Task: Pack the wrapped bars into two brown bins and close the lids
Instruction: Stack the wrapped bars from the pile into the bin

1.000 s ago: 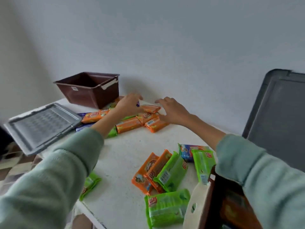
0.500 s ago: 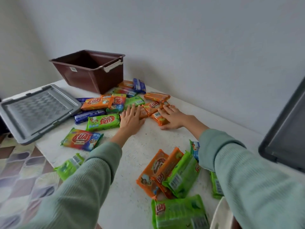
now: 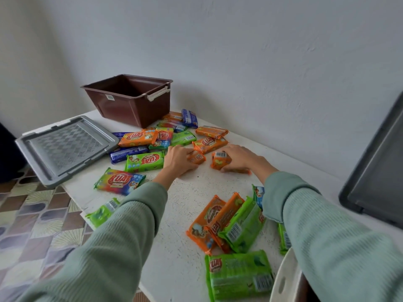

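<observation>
Right hand [image 3: 238,158] pinching small orange wrapped bar [image 3: 220,160]; left hand [image 3: 177,159] spread flat at 9 o'clock, fingertips on second orange bar [image 3: 197,158]. Risk: slick wrapper slips.

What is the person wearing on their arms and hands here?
Both arms wear long, pale sage-green sleeves of a finely ribbed knit: left sleeve, right sleeve. The left hand and right hand are bare: no gloves, rings or watch visible.

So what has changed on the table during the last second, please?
Both hands drew back from the far pile toward the person. The right hand now grips a small orange wrapped bar; the left hand rests on another. The open brown plastic bin and grey lid stayed put.
</observation>
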`<state>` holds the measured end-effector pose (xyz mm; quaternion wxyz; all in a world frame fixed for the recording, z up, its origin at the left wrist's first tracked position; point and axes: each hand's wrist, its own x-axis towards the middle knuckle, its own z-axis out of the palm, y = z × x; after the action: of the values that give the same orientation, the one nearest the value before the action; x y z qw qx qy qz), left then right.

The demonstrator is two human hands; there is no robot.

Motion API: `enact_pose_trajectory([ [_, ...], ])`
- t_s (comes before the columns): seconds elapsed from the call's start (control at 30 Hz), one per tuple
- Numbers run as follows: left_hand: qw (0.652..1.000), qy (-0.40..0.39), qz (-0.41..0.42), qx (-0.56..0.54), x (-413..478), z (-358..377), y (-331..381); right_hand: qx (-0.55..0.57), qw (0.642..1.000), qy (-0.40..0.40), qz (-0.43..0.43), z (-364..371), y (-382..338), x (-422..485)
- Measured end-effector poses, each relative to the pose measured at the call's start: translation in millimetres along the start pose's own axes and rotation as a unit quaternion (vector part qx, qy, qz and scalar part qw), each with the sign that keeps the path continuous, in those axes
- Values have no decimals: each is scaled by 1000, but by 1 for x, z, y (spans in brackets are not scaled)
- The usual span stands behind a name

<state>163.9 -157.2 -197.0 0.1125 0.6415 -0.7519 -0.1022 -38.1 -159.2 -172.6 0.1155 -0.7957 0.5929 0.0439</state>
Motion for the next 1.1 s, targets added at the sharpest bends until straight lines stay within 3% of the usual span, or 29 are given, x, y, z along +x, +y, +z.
enact_pose_trajectory([
  [0.13, 998, 42, -2, -52, -4, -15, 21, 25, 997, 70, 14, -17, -3, -9],
  [0.4, 989, 85, 75, -94, -14, -68, 85, 62, 978, 183, 81, -79, 17, -84],
  [0.67, 954, 86, 264, -111, -64, -108, 179, 42, 957, 243, 150, -125, 32, -228],
  [0.9, 887, 26, 456, -67, -140, -120, 254, 38, 945, 225, 235, -117, 23, -372],
  [1.1, 806, -83, 586, 6, -208, -94, 269, 71, 959, 112, 251, -63, 2, -448],
])
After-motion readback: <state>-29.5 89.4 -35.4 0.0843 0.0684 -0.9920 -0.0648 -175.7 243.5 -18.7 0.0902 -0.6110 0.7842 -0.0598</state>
